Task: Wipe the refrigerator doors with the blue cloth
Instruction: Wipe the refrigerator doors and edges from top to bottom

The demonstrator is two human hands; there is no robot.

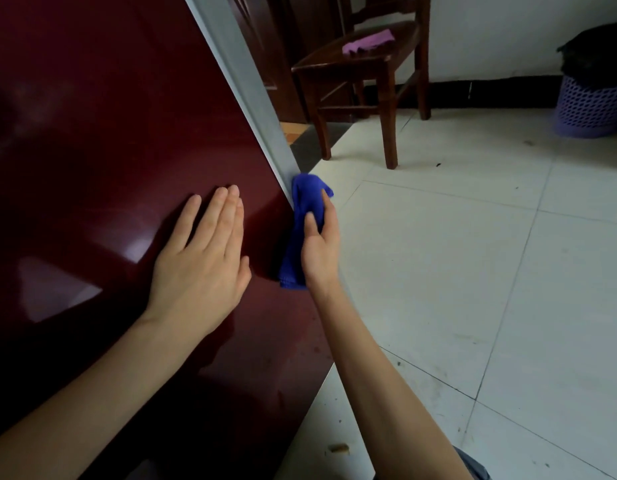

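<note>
The glossy dark red refrigerator door [102, 140] fills the left half of the head view, with a pale grey side edge [246, 81] running down its right. My left hand [203, 258] lies flat on the door, fingers straight and together. My right hand [319, 244] grips the folded blue cloth [305, 199] and holds it against the door's right edge, low down. Part of the cloth is hidden under my palm and fingers.
A dark wooden chair [380, 60] stands behind the refrigerator with a purple cloth [367, 43] on its seat. A purple perforated bin [591, 105] with a black bag stands at the far right wall. White floor tiles [473, 271] spread to the right, with small debris.
</note>
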